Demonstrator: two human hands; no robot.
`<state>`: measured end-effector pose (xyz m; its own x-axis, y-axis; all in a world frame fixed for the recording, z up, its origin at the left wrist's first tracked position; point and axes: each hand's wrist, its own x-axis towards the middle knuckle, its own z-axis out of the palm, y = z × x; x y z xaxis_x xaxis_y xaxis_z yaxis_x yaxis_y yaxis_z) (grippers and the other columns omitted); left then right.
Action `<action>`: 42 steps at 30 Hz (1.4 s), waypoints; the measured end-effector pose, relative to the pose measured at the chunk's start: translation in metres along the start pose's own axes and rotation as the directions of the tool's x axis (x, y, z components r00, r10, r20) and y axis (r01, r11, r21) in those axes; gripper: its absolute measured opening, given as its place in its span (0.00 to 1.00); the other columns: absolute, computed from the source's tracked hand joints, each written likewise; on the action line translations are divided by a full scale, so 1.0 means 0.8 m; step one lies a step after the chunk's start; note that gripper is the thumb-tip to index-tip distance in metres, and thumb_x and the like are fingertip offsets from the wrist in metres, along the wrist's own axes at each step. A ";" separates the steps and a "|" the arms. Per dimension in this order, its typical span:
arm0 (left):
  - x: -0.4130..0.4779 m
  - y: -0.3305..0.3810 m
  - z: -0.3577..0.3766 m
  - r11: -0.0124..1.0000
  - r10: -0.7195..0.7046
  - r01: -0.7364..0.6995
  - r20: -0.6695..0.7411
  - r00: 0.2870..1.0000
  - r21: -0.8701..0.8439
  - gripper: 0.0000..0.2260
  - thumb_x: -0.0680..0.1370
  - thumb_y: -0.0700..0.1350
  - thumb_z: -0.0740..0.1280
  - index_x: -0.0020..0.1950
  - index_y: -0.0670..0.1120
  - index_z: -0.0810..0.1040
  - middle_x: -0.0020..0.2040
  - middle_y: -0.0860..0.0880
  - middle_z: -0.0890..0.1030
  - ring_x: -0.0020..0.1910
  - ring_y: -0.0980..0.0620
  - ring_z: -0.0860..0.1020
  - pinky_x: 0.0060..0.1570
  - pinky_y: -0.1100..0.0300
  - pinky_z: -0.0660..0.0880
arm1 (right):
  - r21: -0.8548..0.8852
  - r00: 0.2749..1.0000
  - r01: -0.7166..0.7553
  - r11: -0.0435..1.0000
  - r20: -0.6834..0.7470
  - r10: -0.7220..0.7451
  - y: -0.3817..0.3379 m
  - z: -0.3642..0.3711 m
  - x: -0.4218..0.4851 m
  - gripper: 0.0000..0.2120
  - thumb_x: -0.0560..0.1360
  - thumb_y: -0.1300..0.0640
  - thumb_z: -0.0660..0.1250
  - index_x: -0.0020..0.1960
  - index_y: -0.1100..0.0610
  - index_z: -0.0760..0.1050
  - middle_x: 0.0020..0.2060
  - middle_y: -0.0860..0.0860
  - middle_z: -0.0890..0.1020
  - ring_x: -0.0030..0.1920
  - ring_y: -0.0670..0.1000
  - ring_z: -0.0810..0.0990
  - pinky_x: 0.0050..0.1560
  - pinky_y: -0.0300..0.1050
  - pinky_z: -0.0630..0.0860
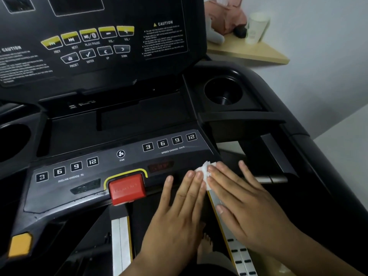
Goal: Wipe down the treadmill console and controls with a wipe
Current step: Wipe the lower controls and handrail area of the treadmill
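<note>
The black treadmill console [111, 120] fills the view, with an upright button panel [89, 42] at the back and a sloped control strip [119, 164] in front. A red stop button [127, 189] sits at the strip's front edge. A small white wipe [205, 172] lies on the strip's front right edge. My left hand [181, 208] and my right hand [241, 198] lie flat side by side with straight fingers, both pressing on the wipe, which shows between their fingertips.
A round cup holder [223, 92] is sunk into the console's right side, another recess [12, 142] at the left. A wooden shelf [247, 50] with a white cup [256, 26] and pink cloth stands behind. A bare foot [205, 246] shows below on the treadmill deck.
</note>
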<state>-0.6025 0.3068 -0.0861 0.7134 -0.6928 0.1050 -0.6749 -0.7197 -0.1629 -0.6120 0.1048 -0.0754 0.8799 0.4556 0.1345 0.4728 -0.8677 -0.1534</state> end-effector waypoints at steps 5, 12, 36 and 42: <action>-0.002 -0.024 -0.012 0.993 -0.120 0.120 0.079 0.990 0.004 0.32 0.82 0.56 0.52 0.77 0.34 0.57 0.78 0.33 0.56 0.77 0.34 0.54 0.72 0.31 0.52 | -0.080 0.998 -0.037 0.996 0.050 0.041 -0.018 -0.008 0.046 0.28 0.82 0.43 0.47 0.76 0.57 0.59 0.77 0.53 0.58 0.78 0.50 0.51 0.74 0.65 0.51; 0.037 -0.089 -0.051 0.967 -0.255 0.250 0.108 0.961 0.057 0.36 0.80 0.63 0.48 0.78 0.37 0.55 0.77 0.36 0.60 0.78 0.36 0.50 0.72 0.29 0.46 | -0.083 0.990 -0.107 0.991 0.088 0.114 -0.026 -0.026 0.122 0.29 0.81 0.41 0.41 0.78 0.54 0.51 0.79 0.49 0.50 0.78 0.48 0.40 0.75 0.63 0.42; 0.009 -0.083 -0.048 0.968 -0.222 0.233 0.112 0.969 -0.097 0.35 0.80 0.64 0.49 0.77 0.39 0.63 0.77 0.39 0.62 0.78 0.40 0.56 0.72 0.33 0.55 | 0.003 0.993 -0.003 1.000 0.116 0.003 -0.038 -0.032 0.108 0.27 0.82 0.43 0.43 0.77 0.53 0.58 0.76 0.47 0.59 0.77 0.43 0.50 0.75 0.63 0.48; 0.015 -0.088 -0.056 0.964 -0.258 0.263 0.101 0.961 -0.044 0.35 0.81 0.64 0.47 0.73 0.37 0.67 0.76 0.39 0.65 0.79 0.41 0.54 0.73 0.32 0.51 | -0.058 0.991 -0.049 0.997 0.125 0.056 -0.038 -0.029 0.100 0.29 0.82 0.41 0.42 0.76 0.54 0.59 0.77 0.48 0.59 0.77 0.44 0.51 0.75 0.63 0.51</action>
<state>-0.5550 0.3473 -0.0297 0.8785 -0.4756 0.0441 -0.4709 -0.8779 -0.0866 -0.5574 0.1630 -0.0377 0.9038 0.4279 0.0025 0.4258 -0.8989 -0.1032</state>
